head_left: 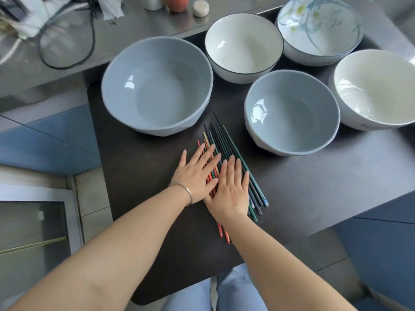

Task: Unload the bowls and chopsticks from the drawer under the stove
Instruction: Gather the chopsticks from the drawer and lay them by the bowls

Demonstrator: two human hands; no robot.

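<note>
Left hand (197,173) and right hand (231,189) press flat, fingers straight, on the chopsticks (226,162) on the dark tabletop (139,176). Five bowls (157,86) stand beyond the chopsticks; bare tabletop flanks them toward both side edges.

Only one view is being offered, taken from the person's head and being tilted steeply forward and down. The dark surface (292,194) is being looked at from close above, filling the middle of the wide-angle frame, with straight edges being bent toward the corners. Both forearms are being seen entering from the bottom edge, and the hands (215,180) are being caught just below centre. The steel counter (139,34) is being shown along the top, farther off.
</note>
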